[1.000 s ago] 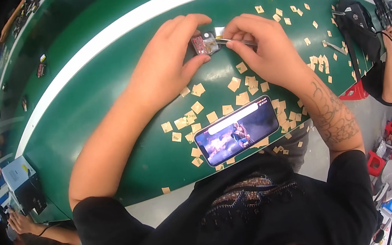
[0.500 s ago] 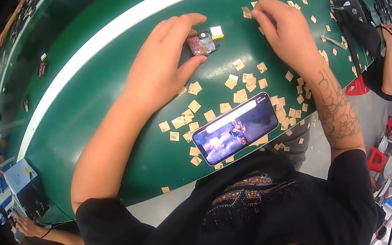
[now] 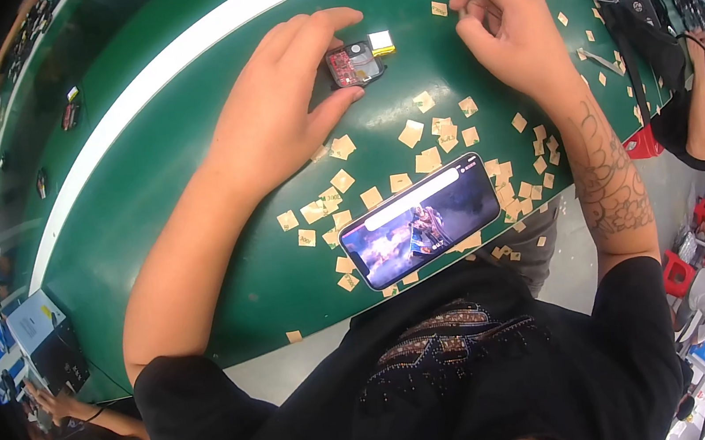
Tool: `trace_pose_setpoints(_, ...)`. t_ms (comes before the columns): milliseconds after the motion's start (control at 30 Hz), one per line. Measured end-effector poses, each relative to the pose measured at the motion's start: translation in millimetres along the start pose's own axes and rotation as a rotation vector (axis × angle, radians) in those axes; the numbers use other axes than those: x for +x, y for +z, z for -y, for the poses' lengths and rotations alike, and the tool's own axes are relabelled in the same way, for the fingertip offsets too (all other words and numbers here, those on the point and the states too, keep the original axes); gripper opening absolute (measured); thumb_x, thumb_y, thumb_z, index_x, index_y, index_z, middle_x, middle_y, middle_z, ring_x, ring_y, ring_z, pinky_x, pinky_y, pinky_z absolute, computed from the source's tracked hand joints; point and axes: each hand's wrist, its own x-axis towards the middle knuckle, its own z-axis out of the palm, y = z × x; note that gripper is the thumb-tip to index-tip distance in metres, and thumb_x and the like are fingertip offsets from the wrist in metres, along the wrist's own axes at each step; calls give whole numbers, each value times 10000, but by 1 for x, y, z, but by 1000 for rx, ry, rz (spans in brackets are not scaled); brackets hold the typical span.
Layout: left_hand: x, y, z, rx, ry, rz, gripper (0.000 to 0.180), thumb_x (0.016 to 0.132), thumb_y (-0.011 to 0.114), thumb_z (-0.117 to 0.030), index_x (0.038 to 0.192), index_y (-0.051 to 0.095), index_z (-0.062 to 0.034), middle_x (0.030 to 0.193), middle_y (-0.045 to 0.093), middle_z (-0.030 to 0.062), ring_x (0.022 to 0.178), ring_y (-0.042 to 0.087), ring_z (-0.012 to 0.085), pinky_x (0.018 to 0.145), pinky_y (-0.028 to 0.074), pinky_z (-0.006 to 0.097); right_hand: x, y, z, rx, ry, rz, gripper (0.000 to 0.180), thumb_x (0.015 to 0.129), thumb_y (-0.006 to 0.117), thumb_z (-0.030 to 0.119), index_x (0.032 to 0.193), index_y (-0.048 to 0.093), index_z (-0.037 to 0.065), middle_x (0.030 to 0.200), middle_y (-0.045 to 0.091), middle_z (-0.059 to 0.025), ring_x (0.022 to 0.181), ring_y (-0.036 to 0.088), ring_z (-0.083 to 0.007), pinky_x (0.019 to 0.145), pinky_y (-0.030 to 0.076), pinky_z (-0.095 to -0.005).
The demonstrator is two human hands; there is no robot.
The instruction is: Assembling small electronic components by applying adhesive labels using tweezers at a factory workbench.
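Note:
My left hand lies curved around a small open electronic device, a dark rounded case with a red circuit board showing inside. Its thumb is against the near edge, other fingers are at the left side, and the index finger reaches past the top. Attached at the device's right is a small battery-like block, white and yellow. My right hand is raised to the right, thumb and fingers pinched together; whatever they hold is too small to make out. A tan paper square lies beside its fingertips.
Many tan paper squares are scattered over the green table. A phone with its screen lit lies near the front edge. Tweezers and a black bag are at the right. Other people sit at both sides.
My right hand has drawn slightly away from the paper square, its fingers curled more tightly. My left hand stays around the device. The whole view has shifted a little.

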Motion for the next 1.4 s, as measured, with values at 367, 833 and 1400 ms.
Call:
trace_pose_setpoints(367,2,-1,-4,0,21,16,702,813,862,7,1451,583,-80,1219,674,128,1118,692,306,998,582,417,0,-1,19,-82,-26,36,170,951,714,190,997,745,29,911,674,-111,902,714,-271,791,560,-391)
trace_pose_setpoints(833,-2,0,1,55,114,24,361,823,864,-29,1156,732,-78,1051,653,83,971,665,286,839,566,401,6,20,39,381,33,391,110,1002,729,-6,1099,679,7,908,595,35,857,543,-29,739,469,-220)
trace_pose_setpoints(1400,-3,3,4,93,189,-19,298,828,867,-61,1107,759,-55,1087,689,83,982,672,285,836,579,394,7,4,42,392,-114,413,217,972,772,35,1179,723,-2,872,665,28,712,434,-18,650,380,-213)
